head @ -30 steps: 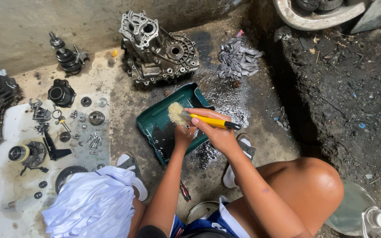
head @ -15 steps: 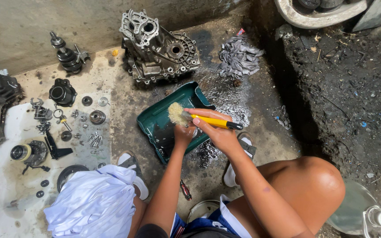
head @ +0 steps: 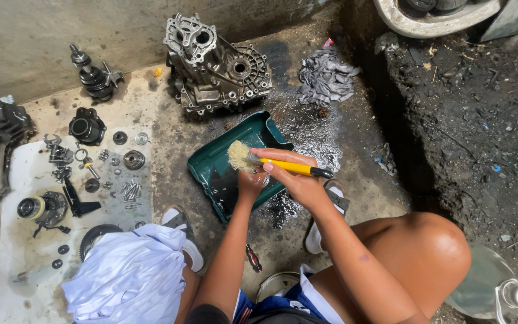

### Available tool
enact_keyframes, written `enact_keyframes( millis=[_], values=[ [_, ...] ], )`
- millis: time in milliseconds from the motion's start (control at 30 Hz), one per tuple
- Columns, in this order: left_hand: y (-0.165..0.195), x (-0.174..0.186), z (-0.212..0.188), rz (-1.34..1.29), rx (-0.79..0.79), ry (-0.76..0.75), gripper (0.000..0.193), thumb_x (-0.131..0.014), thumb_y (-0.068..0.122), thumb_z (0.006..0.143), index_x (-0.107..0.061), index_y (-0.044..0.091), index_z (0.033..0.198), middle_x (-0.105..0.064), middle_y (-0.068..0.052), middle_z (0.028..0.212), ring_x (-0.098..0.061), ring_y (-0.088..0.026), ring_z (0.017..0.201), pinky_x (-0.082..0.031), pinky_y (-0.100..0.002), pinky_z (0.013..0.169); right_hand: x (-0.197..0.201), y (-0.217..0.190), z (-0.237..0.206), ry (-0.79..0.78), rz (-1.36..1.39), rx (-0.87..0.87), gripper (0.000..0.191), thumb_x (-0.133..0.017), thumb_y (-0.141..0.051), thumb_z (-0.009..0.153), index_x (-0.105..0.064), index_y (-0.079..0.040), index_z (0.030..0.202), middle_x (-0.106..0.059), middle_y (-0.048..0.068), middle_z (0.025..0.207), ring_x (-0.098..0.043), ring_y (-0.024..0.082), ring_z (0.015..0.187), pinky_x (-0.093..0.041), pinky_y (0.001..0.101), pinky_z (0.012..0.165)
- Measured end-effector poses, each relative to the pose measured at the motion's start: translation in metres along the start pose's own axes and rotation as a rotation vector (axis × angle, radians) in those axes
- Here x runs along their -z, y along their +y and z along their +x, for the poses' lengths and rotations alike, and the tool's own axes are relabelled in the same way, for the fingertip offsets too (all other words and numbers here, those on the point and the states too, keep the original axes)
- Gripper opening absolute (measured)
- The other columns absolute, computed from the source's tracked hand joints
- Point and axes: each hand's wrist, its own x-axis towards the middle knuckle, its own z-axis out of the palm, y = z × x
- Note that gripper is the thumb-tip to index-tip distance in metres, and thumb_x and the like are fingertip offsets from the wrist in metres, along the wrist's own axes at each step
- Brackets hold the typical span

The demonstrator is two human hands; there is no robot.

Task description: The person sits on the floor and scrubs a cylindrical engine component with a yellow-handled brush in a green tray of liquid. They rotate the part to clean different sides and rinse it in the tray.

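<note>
Gripping yellow-handled brush (head: pixel 283 167) in R hand (head: pixel 298 183), bristles over small part pinched in L hand (head: pixel 252 180), above green tray (head: pixel 211 162). Barely moved vs 1 s ago; scrubbing ongoing. Gearbox casing (head: pixel 214 66), grey rag (head: pixel 325 75) beyond.

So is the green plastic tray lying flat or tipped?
Tipped: the green plastic tray has its far corner raised, and dark liquid pools at its near end below the yellow-handled brush.
</note>
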Motion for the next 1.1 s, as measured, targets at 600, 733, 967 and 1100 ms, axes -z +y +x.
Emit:
enact_keyframes(
  millis=[600,733,967,1100],
  values=[
    [0.005,-0.001,-0.001,-0.04,-0.022,0.006,0.017,-0.069,0.005,0.088,-0.064,-0.002,0.103,-0.069,-0.006,0.095,-0.065,-0.013,0.089,-0.054,-0.031,0.078,0.0,-0.003,-0.002,-0.024,0.089,0.057,0.023,-0.068,-0.011,0.1,-0.074,-0.002,0.12,-0.074,0.013,0.128,-0.07,0.02,0.118,-0.056,0.0337,0.104],
    [0.002,-0.001,-0.003,0.035,-0.016,0.012,0.018,-0.07,0.005,0.087,-0.064,-0.002,0.102,-0.068,-0.008,0.092,-0.064,-0.016,0.085,-0.053,-0.033,0.075,0.001,0.001,-0.003,-0.014,0.021,0.052,0.023,-0.069,-0.011,0.099,-0.075,-0.002,0.119,-0.075,0.013,0.127,-0.072,0.019,0.115,-0.057,0.0333,0.102],
    [-0.002,0.0,0.008,0.443,-0.268,0.013,0.016,-0.071,0.012,0.085,-0.069,0.003,0.098,-0.073,-0.015,0.095,-0.07,-0.035,0.09,-0.054,-0.042,0.078,0.005,0.036,0.006,0.0,-0.046,-0.094,0.026,-0.069,-0.015,0.098,-0.076,-0.001,0.12,-0.077,0.011,0.117,-0.071,0.018,0.104,-0.057,0.0312,0.093],
    [-0.017,-0.003,0.012,0.474,-0.147,0.032,0.014,-0.069,0.012,0.084,-0.073,0.003,0.094,-0.074,-0.015,0.09,-0.072,-0.037,0.086,-0.057,-0.042,0.073,0.005,0.066,0.014,0.104,0.319,-0.348,0.031,-0.07,-0.015,0.096,-0.071,0.002,0.122,-0.075,0.012,0.11,-0.074,0.023,0.091,-0.062,0.0331,0.083]
  ],
)
